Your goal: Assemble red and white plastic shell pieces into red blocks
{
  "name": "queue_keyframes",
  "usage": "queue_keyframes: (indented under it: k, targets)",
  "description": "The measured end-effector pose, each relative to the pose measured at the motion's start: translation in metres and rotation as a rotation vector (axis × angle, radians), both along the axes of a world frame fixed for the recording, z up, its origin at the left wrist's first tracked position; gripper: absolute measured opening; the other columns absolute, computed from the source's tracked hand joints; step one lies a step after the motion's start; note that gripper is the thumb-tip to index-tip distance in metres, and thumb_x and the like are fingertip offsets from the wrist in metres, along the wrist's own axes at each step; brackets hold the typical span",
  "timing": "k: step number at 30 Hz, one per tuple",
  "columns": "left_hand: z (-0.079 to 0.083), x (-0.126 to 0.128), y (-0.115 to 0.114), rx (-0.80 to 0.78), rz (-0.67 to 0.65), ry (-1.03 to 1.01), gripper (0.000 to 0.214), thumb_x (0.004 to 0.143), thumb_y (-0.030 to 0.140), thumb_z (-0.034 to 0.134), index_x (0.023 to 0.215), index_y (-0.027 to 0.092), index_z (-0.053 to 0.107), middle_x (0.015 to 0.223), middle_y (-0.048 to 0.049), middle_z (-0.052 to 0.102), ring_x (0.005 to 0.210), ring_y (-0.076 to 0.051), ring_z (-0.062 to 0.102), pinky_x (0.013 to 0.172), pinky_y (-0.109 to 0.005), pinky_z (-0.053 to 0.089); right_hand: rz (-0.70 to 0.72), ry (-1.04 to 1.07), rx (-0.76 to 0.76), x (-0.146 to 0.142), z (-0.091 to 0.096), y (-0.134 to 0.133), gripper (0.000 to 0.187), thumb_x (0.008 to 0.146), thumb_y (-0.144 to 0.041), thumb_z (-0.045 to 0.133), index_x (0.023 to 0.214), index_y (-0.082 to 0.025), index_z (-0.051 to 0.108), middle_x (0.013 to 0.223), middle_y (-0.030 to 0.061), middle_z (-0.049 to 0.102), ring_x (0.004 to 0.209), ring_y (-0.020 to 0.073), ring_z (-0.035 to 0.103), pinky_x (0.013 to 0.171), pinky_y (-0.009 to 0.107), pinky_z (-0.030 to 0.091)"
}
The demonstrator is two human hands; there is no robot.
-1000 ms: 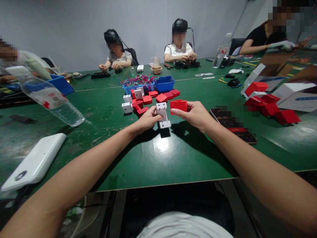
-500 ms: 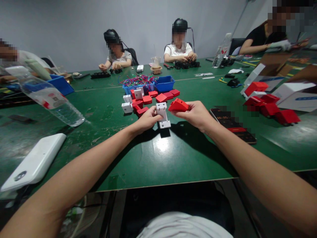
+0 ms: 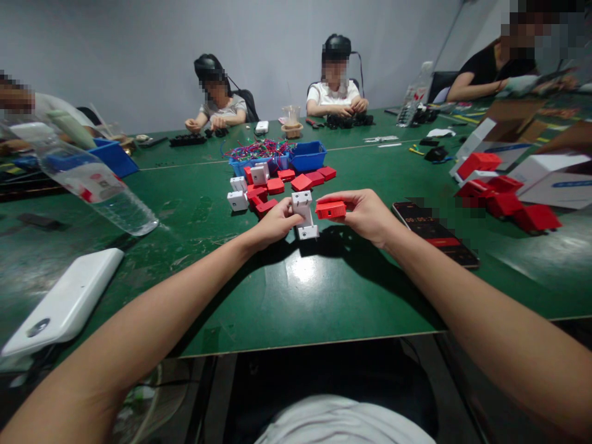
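Observation:
My left hand (image 3: 279,220) pinches the left side of a white plastic bracket (image 3: 303,216), which has small holes in its two end blocks. Close to its right, my right hand (image 3: 365,216) grips a red plastic block (image 3: 331,210) between thumb and fingers. A slotted face of that block is turned toward me. Bracket and block are held apart, just above the green table (image 3: 259,296). Beyond my left hand lies a pile of red blocks (image 3: 256,196), with white blocks (image 3: 237,201) at its left side.
Behind the pile stand a blue bin of coloured wires (image 3: 261,161) and another blue bin (image 3: 308,156). A phone (image 3: 435,234) lies right of my hand; more red blocks (image 3: 504,191) sit beyond it. At left are a water bottle (image 3: 92,179) and white power bank (image 3: 65,302). Several people sit around.
My right hand has turned the red block from a tilted pose to nearly level and lowered it slightly. The white bracket in my left hand has barely moved.

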State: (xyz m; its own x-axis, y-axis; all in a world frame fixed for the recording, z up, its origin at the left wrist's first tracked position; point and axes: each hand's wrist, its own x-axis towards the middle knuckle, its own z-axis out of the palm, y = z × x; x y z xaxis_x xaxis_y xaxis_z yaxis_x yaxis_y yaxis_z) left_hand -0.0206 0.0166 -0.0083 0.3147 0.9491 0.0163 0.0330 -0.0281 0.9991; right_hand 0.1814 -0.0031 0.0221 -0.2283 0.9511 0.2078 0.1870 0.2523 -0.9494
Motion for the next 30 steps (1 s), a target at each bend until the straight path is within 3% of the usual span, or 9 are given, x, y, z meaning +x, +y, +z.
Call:
queue_keyframes:
  k: [10,19,25,30]
  targets:
    - [-0.0017,-0.0015,0.0007,0.017,-0.012,0.001,0.032,0.070,0.007,0.061,0.101,0.015,0.055,0.092,-0.0010,0.068,0.081,-0.012,0.065,0.077,-0.024,0.049,0.030,0.074,-0.112,-0.0014,0.0003,-0.0016,0.027,0.058,-0.009,0.066,0.082,-0.018,0.070,0.074,-0.0010,0.068,0.065,0.0114,0.055,0.057,0.023,0.041]
    - [-0.0003,-0.0026,0.0002,0.029,-0.025,0.007,0.034,0.071,0.006,0.062,0.103,0.014,0.056,0.096,-0.0025,0.069,0.082,-0.012,0.066,0.077,-0.024,0.049,0.015,0.104,-0.147,-0.0027,0.0044,-0.0056,0.040,0.061,-0.026,0.080,0.099,-0.017,0.072,0.095,0.0048,0.074,0.072,0.0140,0.059,0.057,0.025,0.039]
    - [0.0022,-0.0015,-0.0009,0.009,-0.017,0.007,0.033,0.070,0.006,0.060,0.102,0.014,0.055,0.093,-0.0019,0.069,0.079,-0.012,0.066,0.075,-0.024,0.049,-0.047,0.138,-0.133,-0.0014,-0.0010,-0.0006,0.030,0.055,-0.025,0.081,0.077,-0.018,0.062,0.077,-0.0016,0.067,0.069,0.0122,0.055,0.069,0.028,0.042]
    - [-0.0007,-0.0017,0.0005,0.016,-0.024,0.007,0.034,0.069,0.007,0.061,0.102,0.015,0.055,0.095,-0.0019,0.069,0.080,-0.012,0.066,0.076,-0.024,0.048,-0.109,0.146,-0.106,0.0004,-0.0026,0.0015,0.036,0.050,-0.020,0.079,0.066,-0.021,0.047,0.066,-0.0064,0.058,0.064,0.0112,0.052,0.065,0.026,0.042]
